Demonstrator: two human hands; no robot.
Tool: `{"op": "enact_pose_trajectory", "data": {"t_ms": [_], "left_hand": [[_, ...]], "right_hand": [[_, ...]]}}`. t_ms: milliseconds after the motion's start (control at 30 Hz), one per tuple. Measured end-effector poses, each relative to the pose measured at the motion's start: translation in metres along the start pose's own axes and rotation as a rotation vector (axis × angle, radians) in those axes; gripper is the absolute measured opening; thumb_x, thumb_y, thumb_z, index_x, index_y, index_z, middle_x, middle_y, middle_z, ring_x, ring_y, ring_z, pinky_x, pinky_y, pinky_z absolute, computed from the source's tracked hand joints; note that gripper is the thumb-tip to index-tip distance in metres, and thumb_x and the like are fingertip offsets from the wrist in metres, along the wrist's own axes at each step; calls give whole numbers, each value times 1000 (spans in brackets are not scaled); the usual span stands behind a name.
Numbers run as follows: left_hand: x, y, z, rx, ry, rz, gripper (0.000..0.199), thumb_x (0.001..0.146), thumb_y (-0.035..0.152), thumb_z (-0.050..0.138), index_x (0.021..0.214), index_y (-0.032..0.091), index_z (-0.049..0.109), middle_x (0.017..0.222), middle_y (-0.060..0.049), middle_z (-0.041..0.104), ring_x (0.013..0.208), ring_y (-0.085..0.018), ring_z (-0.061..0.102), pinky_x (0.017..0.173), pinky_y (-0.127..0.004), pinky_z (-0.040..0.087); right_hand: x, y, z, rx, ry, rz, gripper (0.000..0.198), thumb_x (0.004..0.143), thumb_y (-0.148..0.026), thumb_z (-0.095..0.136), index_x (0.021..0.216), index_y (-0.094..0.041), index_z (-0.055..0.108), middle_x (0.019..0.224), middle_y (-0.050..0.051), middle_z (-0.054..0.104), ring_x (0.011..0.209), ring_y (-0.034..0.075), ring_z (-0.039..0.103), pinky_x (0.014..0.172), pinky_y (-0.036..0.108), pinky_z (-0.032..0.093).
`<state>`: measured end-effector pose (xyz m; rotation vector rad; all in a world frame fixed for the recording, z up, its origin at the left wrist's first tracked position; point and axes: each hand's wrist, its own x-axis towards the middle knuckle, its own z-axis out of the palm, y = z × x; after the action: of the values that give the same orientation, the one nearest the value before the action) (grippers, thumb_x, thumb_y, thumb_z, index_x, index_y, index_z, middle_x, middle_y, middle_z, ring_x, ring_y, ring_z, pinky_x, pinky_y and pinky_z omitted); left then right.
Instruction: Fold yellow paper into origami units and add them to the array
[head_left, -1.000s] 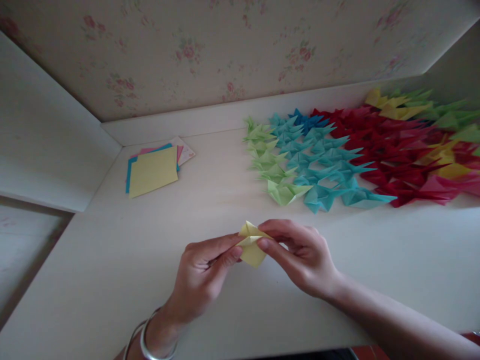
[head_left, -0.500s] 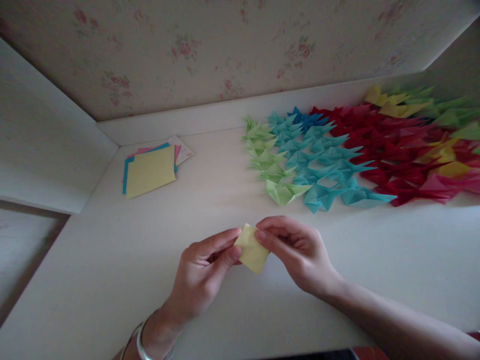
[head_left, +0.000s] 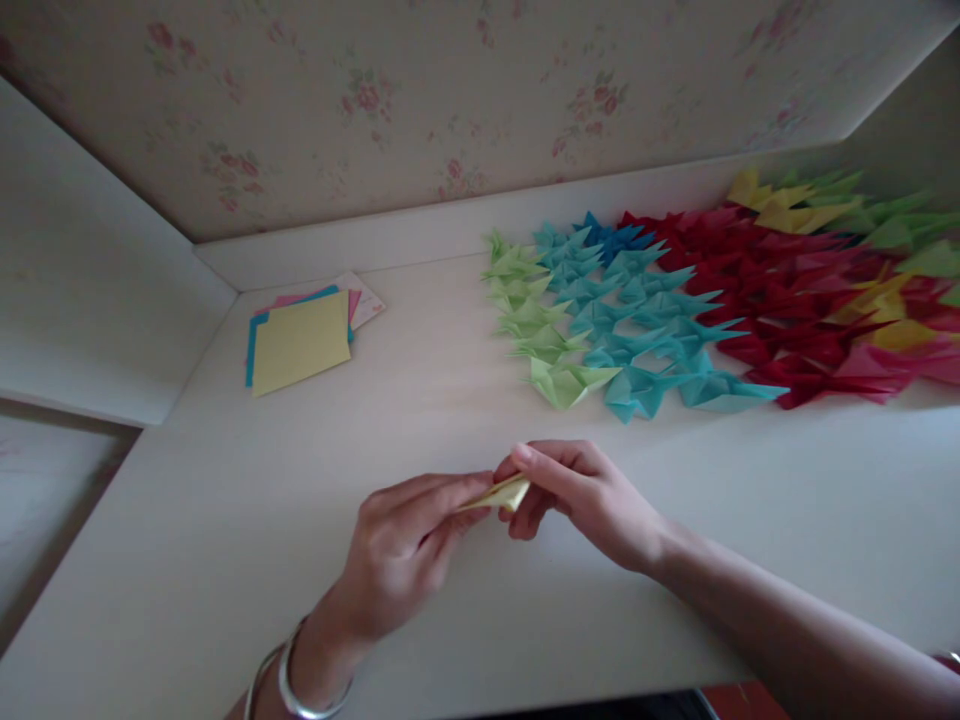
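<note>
Between both hands, just over the table, is a small folded piece of yellow origami paper, tilted so that its edge faces me. My left hand pinches its left end between thumb and fingers. At the right end, my right hand grips it with the thumb on top and the fingers curled beneath. Fingers cover part of the paper, so its exact fold cannot be made out. Silver bangles circle my left wrist.
Rows of folded paper cranes in green, blue, red, pink and yellow fill the back right of the white table. A stack of square paper sheets, yellow on top, lies at the back left. Behind rises a floral wall.
The yellow paper has turned from showing its flat diamond face to showing its edge. My left hand has rolled over, and my right thumb has moved over the paper's top.
</note>
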<state>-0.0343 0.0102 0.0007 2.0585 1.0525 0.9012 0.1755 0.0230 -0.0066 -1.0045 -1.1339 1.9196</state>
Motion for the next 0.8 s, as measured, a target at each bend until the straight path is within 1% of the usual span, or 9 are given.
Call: {"op": "enact_pose_trajectory", "data": {"t_ms": [67,100,133,200,300,433,500,667,800], "left_hand": [[2,5,-1,-134,-10,-211,18,93,16,60,95,24,76,79,0,76,69,-14,70,65,-22,56],[3,7,-2,-223,-31,-310,18,94,21,59,88,23,76,73,0,75,65,-14,69,62,-22,55],[4,9,-2,-322,-61,-391,21,95,25,58,84,23,76,72,0,75,65,-14,69,61,-22,55],[5,9,-1,-512,-108,-485,26,96,32,56,84,21,76,74,-2,76,68,-16,70,63,-23,57],[5,8,0,-632,-111,-520,34,99,37,51,84,19,75,77,-4,76,69,-16,70,65,-23,57],[6,6,-2,-566,-69,-505,30,96,34,57,78,17,74,68,-2,71,63,-13,66,60,-21,55],[6,4,-3,-576,-59,-503,29,95,33,59,77,16,75,65,-2,70,60,-12,65,58,-20,55],[4,1,-2,-665,-81,-544,25,93,33,62,83,16,78,66,-3,73,58,-12,67,54,-19,57],[3,2,2,-692,-22,-564,18,91,29,66,94,18,79,63,-1,73,56,-10,66,53,-16,56]], "right_hand": [[-2,-2,-1,-166,-13,-107,47,95,-53,53,77,-13,71,71,5,68,65,13,63,62,23,51],[-3,-3,-1,-247,-3,-154,45,95,-51,52,78,-14,70,71,4,67,65,12,61,61,23,49],[-4,-5,-1,-308,9,-189,43,96,-49,53,78,-14,69,69,3,65,64,12,59,59,22,48],[-4,-7,-2,-359,34,-211,40,97,-46,53,76,-14,67,67,1,62,61,10,57,55,20,45],[-5,-8,-1,-335,57,-184,41,96,-44,54,70,-14,65,63,1,62,56,9,58,53,19,46],[-6,-4,0,-248,64,-133,36,92,-43,61,74,-13,69,63,3,68,55,11,63,53,19,50],[-6,-2,-1,-236,49,-119,32,88,-41,68,75,-12,71,65,5,70,58,12,65,55,19,51],[-7,1,-4,-263,27,-144,24,83,-36,74,80,-11,74,68,6,73,59,13,67,54,19,51],[-8,-1,-2,-254,11,-153,24,87,-34,70,83,-11,74,60,4,70,52,11,66,49,16,50]]}}
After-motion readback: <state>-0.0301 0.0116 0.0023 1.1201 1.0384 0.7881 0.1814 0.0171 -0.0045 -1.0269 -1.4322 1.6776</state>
